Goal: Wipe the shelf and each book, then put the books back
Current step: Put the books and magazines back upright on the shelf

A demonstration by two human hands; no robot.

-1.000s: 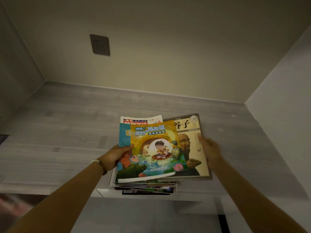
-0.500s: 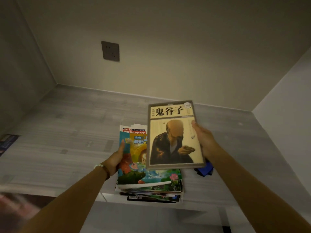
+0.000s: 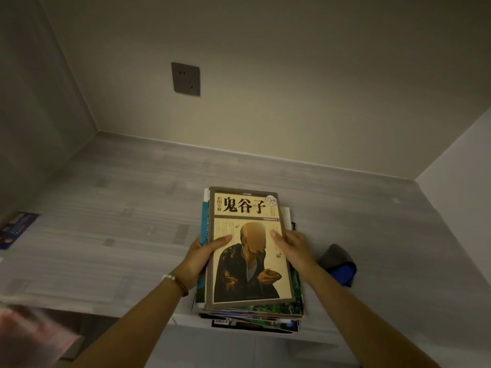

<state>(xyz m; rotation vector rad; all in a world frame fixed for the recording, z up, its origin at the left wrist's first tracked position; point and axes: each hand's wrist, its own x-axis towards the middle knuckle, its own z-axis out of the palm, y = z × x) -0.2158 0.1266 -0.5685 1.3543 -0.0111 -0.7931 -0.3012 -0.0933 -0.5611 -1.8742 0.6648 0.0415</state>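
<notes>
A tan book [image 3: 239, 277] with black characters and a robed figure on its cover lies on top of a stack of books [image 3: 265, 313]. The stack sits at the front edge of the grey wood-grain shelf [image 3: 119, 221]. My left hand [image 3: 202, 257] grips the book's left edge, thumb on the cover. At the right edge my right hand [image 3: 295, 248] holds it the same way, thumb on the cover and fingers over the side. A grey and blue cloth [image 3: 338, 264] lies crumpled on the shelf just right of the stack.
A dark wall socket [image 3: 185, 78] is set in the back wall. A blue booklet [image 3: 14, 229] lies at the shelf's far left edge. Side walls close the shelf in on the left and right [image 3: 457, 208]. The stack overhangs the shelf's front lip slightly.
My right hand pulled the tan book from beside the colourful one, lifted it, then set it down on top of the stack. My left hand moved onto its left edge.
</notes>
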